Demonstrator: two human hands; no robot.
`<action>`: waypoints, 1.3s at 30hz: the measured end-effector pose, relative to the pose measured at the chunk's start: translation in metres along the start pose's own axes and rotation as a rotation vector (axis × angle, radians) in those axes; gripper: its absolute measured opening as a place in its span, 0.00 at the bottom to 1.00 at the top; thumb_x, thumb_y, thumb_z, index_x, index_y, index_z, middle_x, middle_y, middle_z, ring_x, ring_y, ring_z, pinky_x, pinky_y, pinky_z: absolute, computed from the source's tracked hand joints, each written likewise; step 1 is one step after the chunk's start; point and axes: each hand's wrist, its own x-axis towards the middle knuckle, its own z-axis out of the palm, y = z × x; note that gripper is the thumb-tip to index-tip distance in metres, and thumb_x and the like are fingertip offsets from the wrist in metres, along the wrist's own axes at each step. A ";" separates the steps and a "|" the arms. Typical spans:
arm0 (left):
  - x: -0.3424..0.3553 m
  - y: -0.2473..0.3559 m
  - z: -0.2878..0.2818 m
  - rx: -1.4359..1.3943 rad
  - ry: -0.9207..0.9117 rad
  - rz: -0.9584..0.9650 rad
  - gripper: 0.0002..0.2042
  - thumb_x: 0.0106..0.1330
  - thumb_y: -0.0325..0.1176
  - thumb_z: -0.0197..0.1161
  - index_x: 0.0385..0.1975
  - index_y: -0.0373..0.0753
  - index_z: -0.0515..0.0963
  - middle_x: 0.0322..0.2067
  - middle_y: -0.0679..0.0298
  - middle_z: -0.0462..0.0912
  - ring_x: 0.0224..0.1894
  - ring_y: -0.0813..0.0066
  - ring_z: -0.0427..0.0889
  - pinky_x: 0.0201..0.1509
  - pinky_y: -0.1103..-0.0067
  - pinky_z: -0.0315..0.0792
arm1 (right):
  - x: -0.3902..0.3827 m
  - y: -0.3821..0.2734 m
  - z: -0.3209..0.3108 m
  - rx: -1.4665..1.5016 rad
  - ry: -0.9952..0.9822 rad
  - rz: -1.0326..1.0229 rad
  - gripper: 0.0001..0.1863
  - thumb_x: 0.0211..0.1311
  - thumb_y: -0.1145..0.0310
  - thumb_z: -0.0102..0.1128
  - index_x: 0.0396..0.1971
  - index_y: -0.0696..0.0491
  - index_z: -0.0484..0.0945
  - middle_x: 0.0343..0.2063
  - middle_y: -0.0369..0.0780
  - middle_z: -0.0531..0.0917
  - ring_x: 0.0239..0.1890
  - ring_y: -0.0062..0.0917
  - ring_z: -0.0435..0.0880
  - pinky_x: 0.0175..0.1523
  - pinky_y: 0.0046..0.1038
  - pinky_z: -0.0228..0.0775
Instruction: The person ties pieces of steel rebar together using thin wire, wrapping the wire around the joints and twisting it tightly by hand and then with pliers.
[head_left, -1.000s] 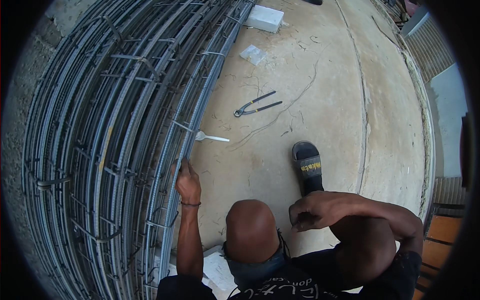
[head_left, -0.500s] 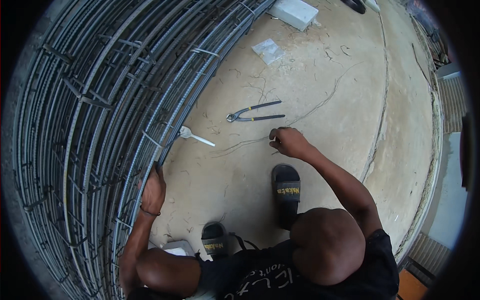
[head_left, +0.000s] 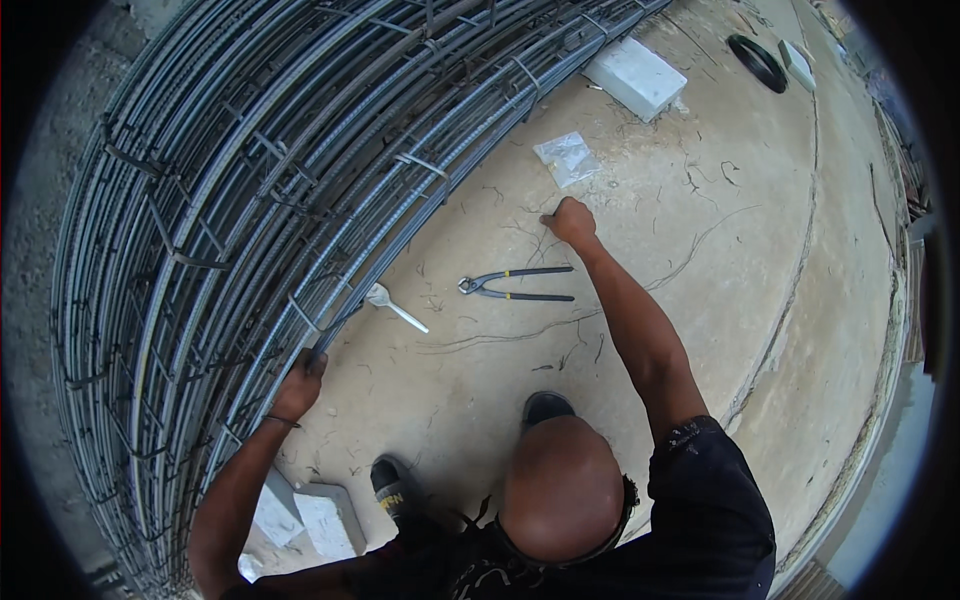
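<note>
Right hand (head_left: 568,221) has moved beyond the black-handled steel pincers (head_left: 515,284), curled, contents unclear; left hand (head_left: 297,389), grip unclear, touches grey ribbed-steel rebar (head_left: 285,260) left of the pincers: probably heavy, stiff; grasp between cross-ties (head_left: 422,165).

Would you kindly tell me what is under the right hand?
Around the right hand, pale floor shows, with thin dark wires to its left; whatever lies directly beneath the hand is covered and cannot be seen.

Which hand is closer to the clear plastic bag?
Right. The right hand is just this side of the plastic bag; the left hand is farther back, at the rebar.
</note>
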 end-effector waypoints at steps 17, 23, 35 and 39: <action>-0.014 0.025 0.037 -0.676 0.625 -0.311 0.22 0.50 0.43 0.73 0.32 0.26 0.81 0.29 0.54 0.83 0.33 0.67 0.80 0.42 0.75 0.71 | -0.026 -0.028 0.025 0.162 0.213 -0.001 0.12 0.48 0.77 0.55 0.34 0.63 0.70 0.29 0.57 0.80 0.37 0.50 0.81 0.47 0.43 0.72; -0.007 0.011 0.050 -0.911 0.650 -0.235 0.15 0.53 0.36 0.70 0.31 0.29 0.81 0.29 0.55 0.83 0.31 0.68 0.80 0.43 0.75 0.70 | -0.021 -0.017 0.042 0.219 0.319 0.024 0.16 0.47 0.76 0.58 0.36 0.62 0.64 0.28 0.55 0.81 0.35 0.49 0.81 0.45 0.44 0.71; -0.034 0.022 0.023 0.176 0.671 0.104 0.09 0.57 0.34 0.63 0.33 0.38 0.81 0.24 0.50 0.80 0.27 0.50 0.80 0.30 0.63 0.72 | -0.025 -0.049 0.027 0.103 0.263 0.155 0.15 0.54 0.76 0.56 0.40 0.64 0.66 0.33 0.54 0.81 0.39 0.41 0.83 0.43 0.36 0.77; -0.036 0.025 0.020 0.198 0.703 0.072 0.09 0.57 0.34 0.63 0.33 0.37 0.81 0.24 0.49 0.80 0.27 0.50 0.80 0.31 0.63 0.72 | -0.024 -0.054 0.022 0.216 0.245 0.280 0.16 0.54 0.76 0.56 0.42 0.64 0.65 0.33 0.55 0.81 0.39 0.42 0.83 0.44 0.36 0.77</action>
